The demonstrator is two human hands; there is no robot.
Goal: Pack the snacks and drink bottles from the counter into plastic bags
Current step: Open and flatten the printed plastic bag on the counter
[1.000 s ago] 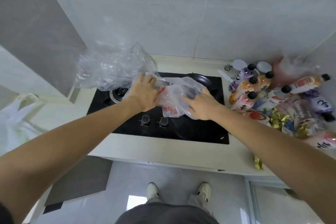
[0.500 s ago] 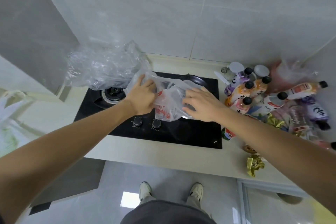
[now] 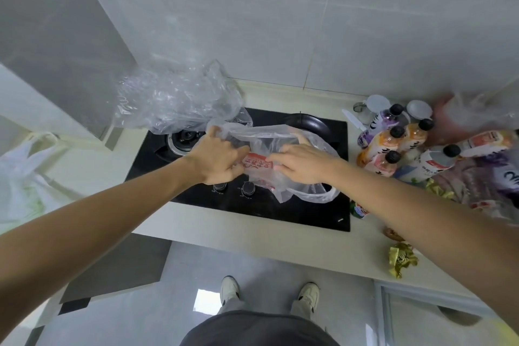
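A thin clear plastic bag with red print (image 3: 283,177) lies over the black gas hob (image 3: 295,211). My left hand (image 3: 217,159) grips its left edge and my right hand (image 3: 302,161) grips it in the middle, both fingers pinching the film. A second, larger crumpled clear bag (image 3: 174,101) sits on the hob's back left burner. Several drink bottles with black caps (image 3: 393,140) stand and lie at the right of the counter, amid snack packets (image 3: 477,185). Gold-wrapped snacks (image 3: 401,258) lie near the counter's front edge.
A black pan (image 3: 309,123) sits on the right burner behind the bag. Two hob knobs (image 3: 248,188) are at the front. A white bag (image 3: 25,174) hangs at the left. The tiled wall (image 3: 280,22) is close behind, and my feet (image 3: 269,295) stand on the grey floor.
My hands have come closer together on the printed bag, the right one sliding left over the red print. The bag has spread flatter over the hob, its handle loop now trailing at the front right.
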